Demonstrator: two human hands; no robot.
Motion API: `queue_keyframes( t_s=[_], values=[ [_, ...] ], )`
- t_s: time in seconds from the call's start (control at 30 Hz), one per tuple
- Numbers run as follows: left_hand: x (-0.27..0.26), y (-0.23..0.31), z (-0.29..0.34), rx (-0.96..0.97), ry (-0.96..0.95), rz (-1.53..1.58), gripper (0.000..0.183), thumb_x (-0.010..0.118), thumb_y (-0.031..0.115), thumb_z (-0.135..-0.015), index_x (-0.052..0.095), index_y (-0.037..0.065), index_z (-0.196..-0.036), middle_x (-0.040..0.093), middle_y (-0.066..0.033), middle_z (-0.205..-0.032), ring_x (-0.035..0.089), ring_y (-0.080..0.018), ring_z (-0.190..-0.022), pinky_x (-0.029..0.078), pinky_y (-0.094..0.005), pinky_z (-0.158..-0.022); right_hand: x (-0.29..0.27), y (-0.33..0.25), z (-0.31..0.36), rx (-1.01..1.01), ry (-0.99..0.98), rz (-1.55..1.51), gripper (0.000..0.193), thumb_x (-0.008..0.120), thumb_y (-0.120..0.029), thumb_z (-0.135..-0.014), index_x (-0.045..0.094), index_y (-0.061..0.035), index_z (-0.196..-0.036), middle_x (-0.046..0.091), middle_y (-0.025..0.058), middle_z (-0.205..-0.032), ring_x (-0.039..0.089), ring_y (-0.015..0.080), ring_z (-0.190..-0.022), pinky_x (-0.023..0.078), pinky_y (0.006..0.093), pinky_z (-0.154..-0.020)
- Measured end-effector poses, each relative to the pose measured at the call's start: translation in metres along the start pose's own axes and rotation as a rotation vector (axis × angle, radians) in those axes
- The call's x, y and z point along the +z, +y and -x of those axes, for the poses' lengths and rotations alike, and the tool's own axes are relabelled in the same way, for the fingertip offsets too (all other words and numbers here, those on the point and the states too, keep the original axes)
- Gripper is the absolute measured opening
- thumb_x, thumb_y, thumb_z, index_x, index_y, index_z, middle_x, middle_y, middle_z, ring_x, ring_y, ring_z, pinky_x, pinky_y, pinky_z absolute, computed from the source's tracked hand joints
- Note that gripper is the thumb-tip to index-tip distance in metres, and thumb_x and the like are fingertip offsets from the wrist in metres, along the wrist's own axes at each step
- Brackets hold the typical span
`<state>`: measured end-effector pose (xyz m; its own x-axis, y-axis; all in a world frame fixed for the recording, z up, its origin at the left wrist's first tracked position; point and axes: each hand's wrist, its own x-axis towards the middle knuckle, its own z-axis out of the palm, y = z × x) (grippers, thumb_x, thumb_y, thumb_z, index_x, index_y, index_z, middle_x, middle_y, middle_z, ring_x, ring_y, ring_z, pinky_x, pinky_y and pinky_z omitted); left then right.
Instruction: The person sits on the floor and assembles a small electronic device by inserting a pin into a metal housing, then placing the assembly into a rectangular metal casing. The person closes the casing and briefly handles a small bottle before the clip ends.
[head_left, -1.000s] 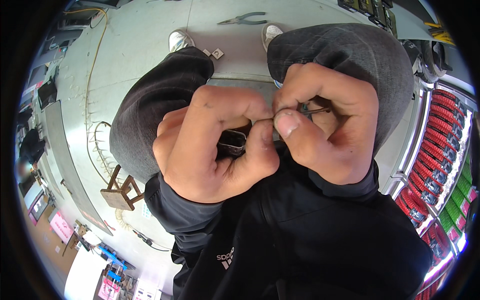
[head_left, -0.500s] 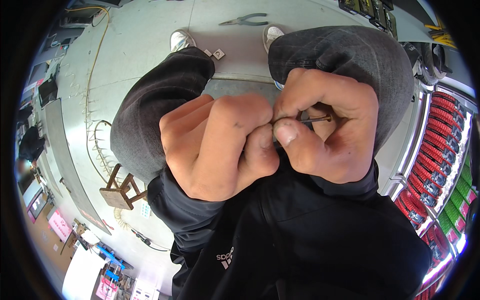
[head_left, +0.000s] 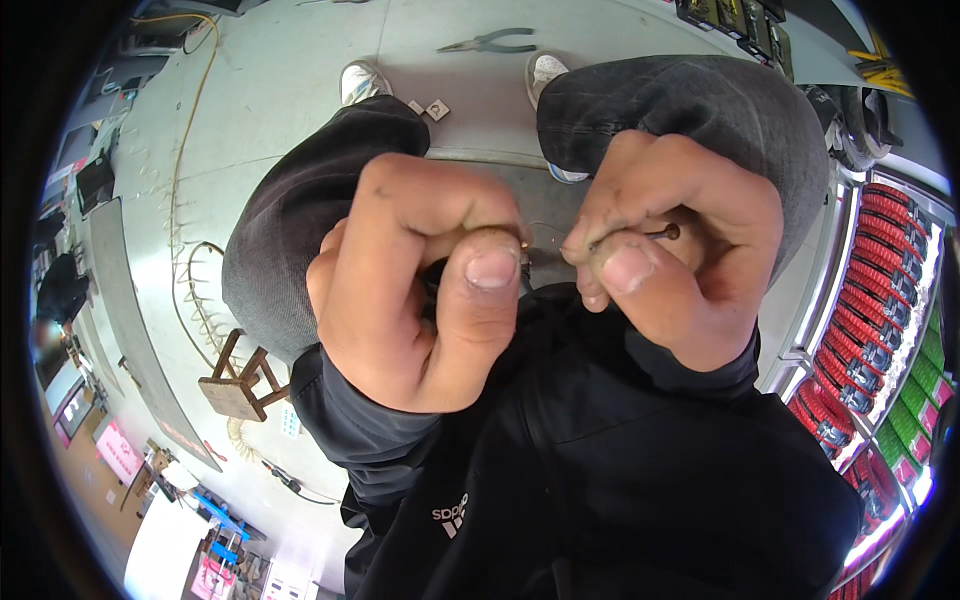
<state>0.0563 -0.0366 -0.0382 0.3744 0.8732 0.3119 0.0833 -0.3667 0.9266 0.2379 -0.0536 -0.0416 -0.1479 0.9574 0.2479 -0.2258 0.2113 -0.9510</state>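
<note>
My left hand (head_left: 415, 285) is closed in a pinch, thumb pressed against the curled index finger. A tiny brass-coloured tip shows at the end of that pinch; the rest of whatever it grips is hidden. My right hand (head_left: 685, 245) pinches a thin metal pin with a rounded brownish head (head_left: 672, 231), which sticks out behind thumb and forefinger inside the curled hand. Its other end is covered by the fingertips. A small gap separates the two hands, which are held up over my lap between the knees.
Grey-handled pliers (head_left: 490, 41) lie on the floor beyond my feet. Near my left shoe sit two small pale square pieces (head_left: 437, 109). A wooden stool (head_left: 240, 390) is on the left. Racks of red coiled items (head_left: 872, 290) line the right side.
My hands, touching before, have drawn apart to left and right. The left has turned so its thumb faces up. The pin stays in my right hand.
</note>
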Motion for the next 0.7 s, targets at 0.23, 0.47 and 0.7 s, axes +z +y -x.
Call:
queue_keyframes(
  t_s=[0.23,0.47,0.7],
  values=[
    [-0.001,0.004,0.002,-0.075,0.017,0.089,0.022,0.051,0.017,-0.101,0.044,-0.003,-0.108,0.055,-0.0095,-0.084,0.051,-0.0090,-0.054,0.041,-0.0217,-0.051,0.003,0.000,0.000,-0.018,0.043,0.014,0.015,0.066,-0.002,-0.083,0.058,0.0069,-0.093,0.064,0.0171,-0.084,0.055,0.0103,-0.058,0.045,0.0211,-0.054],
    [-0.004,0.002,0.001,0.007,-0.063,-0.004,0.020,0.054,0.006,-0.098,0.044,-0.004,-0.111,0.056,-0.0106,-0.092,0.054,-0.0079,-0.061,0.043,-0.0195,-0.055,-0.001,0.003,-0.002,-0.108,0.012,0.185,0.021,0.071,0.002,-0.078,0.061,0.0070,-0.096,0.067,0.0156,-0.085,0.060,0.0152,-0.070,0.047,0.0243,-0.062],
    [-0.006,0.001,-0.001,0.069,-0.108,-0.114,0.021,0.055,-0.001,-0.096,0.043,-0.005,-0.113,0.057,-0.0120,-0.096,0.056,-0.0074,-0.067,0.044,-0.0186,-0.061,-0.008,0.006,-0.003,-0.180,-0.043,0.259,0.022,0.070,0.004,-0.076,0.061,0.0075,-0.096,0.067,0.0156,-0.083,0.062,0.0176,-0.073,0.049,0.0256,-0.064]
  ],
)
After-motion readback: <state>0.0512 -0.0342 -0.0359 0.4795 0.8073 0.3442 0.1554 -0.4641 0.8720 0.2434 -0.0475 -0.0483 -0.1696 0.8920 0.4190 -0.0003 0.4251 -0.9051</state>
